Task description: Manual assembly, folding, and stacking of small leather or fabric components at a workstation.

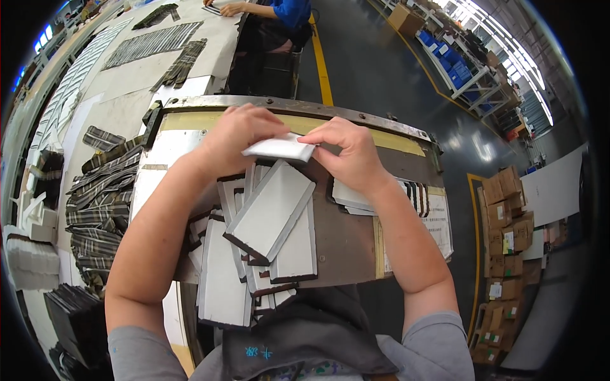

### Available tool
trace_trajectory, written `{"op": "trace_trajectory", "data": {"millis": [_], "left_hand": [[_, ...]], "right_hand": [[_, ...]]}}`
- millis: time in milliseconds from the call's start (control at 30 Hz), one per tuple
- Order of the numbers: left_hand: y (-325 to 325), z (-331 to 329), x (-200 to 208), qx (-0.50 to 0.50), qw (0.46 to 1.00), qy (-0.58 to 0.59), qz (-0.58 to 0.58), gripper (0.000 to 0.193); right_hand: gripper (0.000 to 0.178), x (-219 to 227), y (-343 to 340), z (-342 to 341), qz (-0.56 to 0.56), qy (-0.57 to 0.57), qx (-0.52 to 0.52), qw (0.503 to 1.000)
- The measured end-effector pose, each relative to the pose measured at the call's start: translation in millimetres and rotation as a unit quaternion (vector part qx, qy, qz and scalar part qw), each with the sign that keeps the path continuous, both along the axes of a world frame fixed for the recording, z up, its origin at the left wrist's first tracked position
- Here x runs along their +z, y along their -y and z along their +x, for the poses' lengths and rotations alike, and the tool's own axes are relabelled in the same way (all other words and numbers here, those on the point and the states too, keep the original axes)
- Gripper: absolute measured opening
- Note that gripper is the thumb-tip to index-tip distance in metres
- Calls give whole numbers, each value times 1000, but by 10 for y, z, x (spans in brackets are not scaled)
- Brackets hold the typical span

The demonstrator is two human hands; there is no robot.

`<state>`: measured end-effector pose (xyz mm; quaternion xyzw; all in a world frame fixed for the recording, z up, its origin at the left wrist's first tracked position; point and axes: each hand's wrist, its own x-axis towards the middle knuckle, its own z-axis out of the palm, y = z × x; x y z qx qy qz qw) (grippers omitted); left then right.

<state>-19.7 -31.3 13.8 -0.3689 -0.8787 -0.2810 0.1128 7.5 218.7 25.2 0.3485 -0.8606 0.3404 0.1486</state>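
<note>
A white panel with a dark edge [279, 148] is held up near the far side of the work board. My left hand [244, 133] grips its left and top part, fingers curled over it. At its right end my right hand [348, 151] pinches it between thumb and fingers. Below lies a loose, overlapping pile of white rectangular panels [273, 209] with grey borders and dark edges, some overhanging the near edge of the board. A neater stack of similar pieces [351, 199] lies to the right, partly hidden by my right forearm.
The brown work board [346, 247] has a metal bar [343, 113] along its far edge. Plaid fabric pieces [101, 209] are heaped at left on a long table. A co-worker in blue [291, 13] sits beyond. Cardboard boxes [505, 254] stand at right.
</note>
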Motion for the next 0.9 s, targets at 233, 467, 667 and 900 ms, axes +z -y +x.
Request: {"op": "trace_trajectory", "data": {"millis": [233,467,667,900], "left_hand": [[-59,3,39,-14,990,100,101,36],[-188,206,205,0,984,177,-27,23],[-212,225,193,-21,978,206,-37,15],[-205,179,157,-26,976,215,-13,10]], "right_hand": [[49,625,68,465,87,275,171,942],[58,505,-727,915,278,142,-101,944],[58,202,-693,1025,242,65,-162,954],[40,218,-648,765,56,192,-129,971]]}}
